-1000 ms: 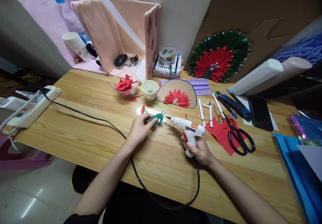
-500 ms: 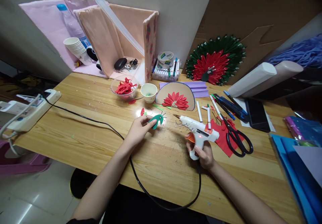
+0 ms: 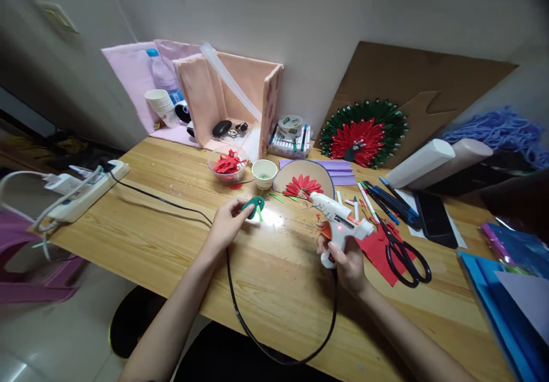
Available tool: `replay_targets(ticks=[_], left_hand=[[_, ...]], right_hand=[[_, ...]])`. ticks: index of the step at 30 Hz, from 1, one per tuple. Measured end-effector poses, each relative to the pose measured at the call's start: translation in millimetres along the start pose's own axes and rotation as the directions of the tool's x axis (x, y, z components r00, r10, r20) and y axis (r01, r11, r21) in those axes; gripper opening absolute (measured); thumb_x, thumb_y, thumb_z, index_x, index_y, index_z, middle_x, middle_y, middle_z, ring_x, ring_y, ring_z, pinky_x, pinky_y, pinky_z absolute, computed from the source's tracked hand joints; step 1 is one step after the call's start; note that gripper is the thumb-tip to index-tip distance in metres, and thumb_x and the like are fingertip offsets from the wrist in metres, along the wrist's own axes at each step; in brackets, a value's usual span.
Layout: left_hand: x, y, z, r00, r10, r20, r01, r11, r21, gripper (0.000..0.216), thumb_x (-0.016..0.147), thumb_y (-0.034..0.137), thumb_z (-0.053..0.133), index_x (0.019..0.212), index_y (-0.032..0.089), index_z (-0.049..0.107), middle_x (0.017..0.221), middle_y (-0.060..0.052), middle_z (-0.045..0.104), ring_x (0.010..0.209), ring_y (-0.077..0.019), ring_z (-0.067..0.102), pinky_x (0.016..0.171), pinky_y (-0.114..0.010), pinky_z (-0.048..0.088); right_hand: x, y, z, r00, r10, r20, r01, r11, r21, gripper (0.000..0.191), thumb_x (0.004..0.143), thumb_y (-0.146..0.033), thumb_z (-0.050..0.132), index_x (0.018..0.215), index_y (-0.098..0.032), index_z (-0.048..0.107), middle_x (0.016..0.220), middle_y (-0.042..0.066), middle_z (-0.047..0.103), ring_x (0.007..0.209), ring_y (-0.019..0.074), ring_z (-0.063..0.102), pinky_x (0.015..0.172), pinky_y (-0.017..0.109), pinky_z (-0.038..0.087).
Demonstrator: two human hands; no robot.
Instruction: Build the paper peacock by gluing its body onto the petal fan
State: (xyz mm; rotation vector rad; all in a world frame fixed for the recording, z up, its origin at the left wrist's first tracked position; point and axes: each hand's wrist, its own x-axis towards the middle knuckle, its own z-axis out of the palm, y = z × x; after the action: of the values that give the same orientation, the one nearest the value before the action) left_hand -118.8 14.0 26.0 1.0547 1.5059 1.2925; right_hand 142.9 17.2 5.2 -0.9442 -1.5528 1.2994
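My left hand [image 3: 226,223] pinches a small green paper shape [image 3: 254,205] just above the wooden table [image 3: 171,239]. A white hot glue gun [image 3: 338,220] with an orange trigger is gripped in my right hand [image 3: 345,259], its nozzle pointing up and left, a hand's width from the green shape. The gun's black cord [image 3: 240,319] loops off the table's front edge. Behind them lies a half-round card with red paper petals [image 3: 303,183].
A clear bowl of red paper bits [image 3: 227,164] and a paper cup [image 3: 264,172] stand behind my left hand. Black scissors [image 3: 403,253] on red paper, markers and pens [image 3: 377,193] lie to the right. A power strip [image 3: 86,190] sits at the left edge. A finished green-and-red fan [image 3: 362,133] leans on cardboard.
My right hand pulled the glue gun back to the right, away from the green shape, and tipped its nozzle up. My left hand lifted the green shape slightly. The view tilted up.
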Motion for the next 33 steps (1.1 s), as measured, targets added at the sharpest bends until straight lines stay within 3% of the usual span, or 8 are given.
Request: replay_targets(ticks=[4,9,12,17,21,28,31,33], left_hand=[[3,8,-30,0.998,-0.01,-0.061,0.008,0.999,-0.038,0.035,0.065,0.046,0.071,0.079,0.014,0.067,0.074,-0.003,0.067,0.068,-0.0143,0.058,0.067,-0.026,0.046],[3,16,-56,0.996,0.007,-0.093,-0.009,1.0,-0.029,0.039,0.06,0.049,0.074,0.076,0.014,0.067,0.071,-0.004,0.067,0.066,-0.0141,0.059,0.066,-0.027,0.047],[0,21,-64,0.995,0.011,-0.095,-0.01,1.0,0.002,0.036,0.061,0.047,0.074,0.075,0.014,0.067,0.07,-0.004,0.068,0.065,-0.0142,0.059,0.065,-0.027,0.047],[-6,25,-70,0.996,0.006,-0.086,-0.003,0.999,0.032,0.033,0.061,0.043,0.074,0.075,0.013,0.068,0.07,-0.004,0.068,0.063,-0.0135,0.058,0.064,-0.026,0.046],[-4,22,-74,0.995,-0.012,-0.103,0.012,1.0,-0.003,0.035,0.06,0.044,0.075,0.075,0.013,0.068,0.069,-0.003,0.067,0.063,-0.0132,0.058,0.063,-0.026,0.046],[2,20,-84,0.987,-0.006,-0.16,0.001,0.999,-0.034,0.041,0.056,0.048,0.077,0.074,0.012,0.068,0.067,-0.003,0.066,0.062,-0.0132,0.057,0.062,-0.026,0.046],[5,21,-87,0.984,-0.016,-0.179,0.009,0.999,-0.042,0.043,0.053,0.05,0.077,0.073,0.013,0.067,0.065,-0.003,0.065,0.061,-0.0131,0.057,0.06,-0.025,0.046],[6,21,-87,0.986,-0.019,-0.168,0.013,0.999,-0.034,0.043,0.054,0.05,0.077,0.072,0.013,0.067,0.065,-0.002,0.065,0.061,-0.0128,0.056,0.061,-0.025,0.046]], right_hand=[[17,-11,23,0.975,-0.017,0.224,0.026,0.999,-0.036,0.039,0.084,-0.049,0.047,0.102,-0.016,0.056,0.06,-0.001,0.049,0.049,0.0123,0.043,0.046,0.026,0.035],[16,-8,57,0.904,0.072,0.421,0.013,0.981,-0.196,0.036,0.086,-0.041,0.045,0.107,-0.013,0.056,0.064,0.002,0.055,0.055,0.0142,0.051,0.053,0.027,0.042],[17,-7,79,0.898,0.094,0.43,0.0,0.977,-0.215,0.033,0.086,-0.039,0.045,0.105,-0.014,0.056,0.066,0.002,0.057,0.058,0.0148,0.053,0.056,0.027,0.043],[26,-9,104,0.939,0.068,0.337,-0.057,0.997,-0.045,0.031,0.088,-0.042,0.044,0.102,-0.015,0.053,0.063,-0.001,0.054,0.054,0.0124,0.05,0.051,0.024,0.041],[26,-5,94,0.982,0.079,0.172,-0.081,0.997,0.008,0.027,0.086,-0.042,0.047,0.098,-0.017,0.05,0.062,-0.003,0.053,0.052,0.0107,0.047,0.049,0.023,0.038],[15,6,28,0.982,0.169,-0.084,-0.182,0.965,-0.19,0.038,0.086,-0.044,0.043,0.062,-0.016,0.053,0.056,0.0,0.05,0.05,0.0094,0.041,0.047,0.023,0.032],[12,6,15,0.979,0.18,-0.097,-0.197,0.957,-0.211,0.038,0.087,-0.044,0.043,0.062,-0.017,0.052,0.056,0.0,0.049,0.05,0.0095,0.04,0.047,0.023,0.031],[12,4,19,0.981,0.191,-0.013,-0.19,0.962,-0.195,0.034,0.086,-0.044,0.044,0.069,-0.017,0.053,0.057,-0.001,0.051,0.05,0.0099,0.043,0.047,0.024,0.033]])
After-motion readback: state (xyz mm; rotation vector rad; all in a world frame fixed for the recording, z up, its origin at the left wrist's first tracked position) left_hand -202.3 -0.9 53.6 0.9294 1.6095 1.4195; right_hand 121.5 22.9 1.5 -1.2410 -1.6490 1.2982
